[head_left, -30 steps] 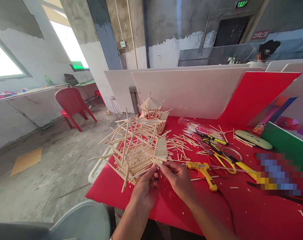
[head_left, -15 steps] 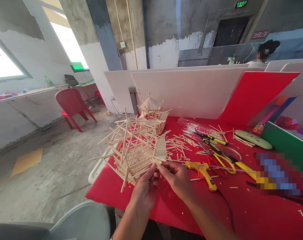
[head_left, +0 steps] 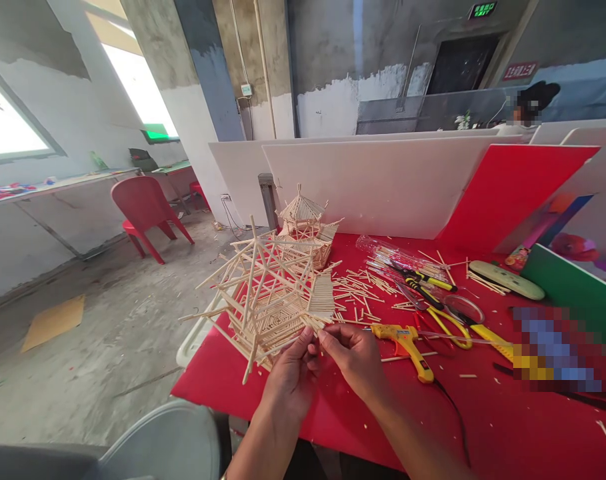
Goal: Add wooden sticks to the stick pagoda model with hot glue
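Note:
A frame model of thin wooden sticks, with an open lattice roof, stands at the table's left front. One strip of its roof is covered with sticks laid side by side. At its near right corner my left hand is closed, thumb and fingers pinching a wooden stick end. Close beside it, my right hand pinches at the same spot with thumb and forefinger; the fingers partly hide the stick. A yellow glue gun lies just right of my right hand, its nozzle near the knuckles.
Behind the model stands a smaller finished stick pavilion. Cut sticks, pliers, yellow-handled scissors and a magnifying glass lie on the red tabletop. White boards line the back; a person is beyond.
Almost nothing differs. Both hands keep their pinch at the model's corner, and the view has shifted very slightly.

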Demonstrator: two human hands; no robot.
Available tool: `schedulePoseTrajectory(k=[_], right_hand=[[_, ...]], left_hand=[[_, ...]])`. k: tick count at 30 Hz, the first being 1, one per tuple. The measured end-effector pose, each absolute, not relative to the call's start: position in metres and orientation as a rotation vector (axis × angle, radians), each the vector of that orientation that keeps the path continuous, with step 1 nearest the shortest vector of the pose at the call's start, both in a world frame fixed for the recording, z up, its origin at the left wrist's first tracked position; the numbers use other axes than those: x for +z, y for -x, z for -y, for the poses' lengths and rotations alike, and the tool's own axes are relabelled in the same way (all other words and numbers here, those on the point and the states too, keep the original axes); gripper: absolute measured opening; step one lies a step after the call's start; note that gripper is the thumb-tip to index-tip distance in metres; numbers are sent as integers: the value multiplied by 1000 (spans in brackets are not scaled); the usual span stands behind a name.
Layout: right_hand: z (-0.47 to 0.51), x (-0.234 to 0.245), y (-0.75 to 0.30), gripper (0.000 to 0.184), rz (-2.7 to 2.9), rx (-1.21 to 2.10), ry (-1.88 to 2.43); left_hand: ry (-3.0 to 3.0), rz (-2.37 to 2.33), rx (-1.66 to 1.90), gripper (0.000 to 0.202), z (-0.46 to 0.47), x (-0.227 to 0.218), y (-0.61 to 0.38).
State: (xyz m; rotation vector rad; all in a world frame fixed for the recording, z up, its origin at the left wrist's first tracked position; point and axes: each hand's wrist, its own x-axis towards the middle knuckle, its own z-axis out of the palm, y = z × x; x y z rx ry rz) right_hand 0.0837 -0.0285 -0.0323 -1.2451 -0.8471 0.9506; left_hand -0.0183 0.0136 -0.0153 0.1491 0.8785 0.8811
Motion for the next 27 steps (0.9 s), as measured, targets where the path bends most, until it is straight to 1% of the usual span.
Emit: schedulePoseTrajectory(k=[27], right_hand=[[29, -35, -83, 27, 874, 920, 1257]], left_hand=[[-122, -870, 879, 12, -12, -13, 16]])
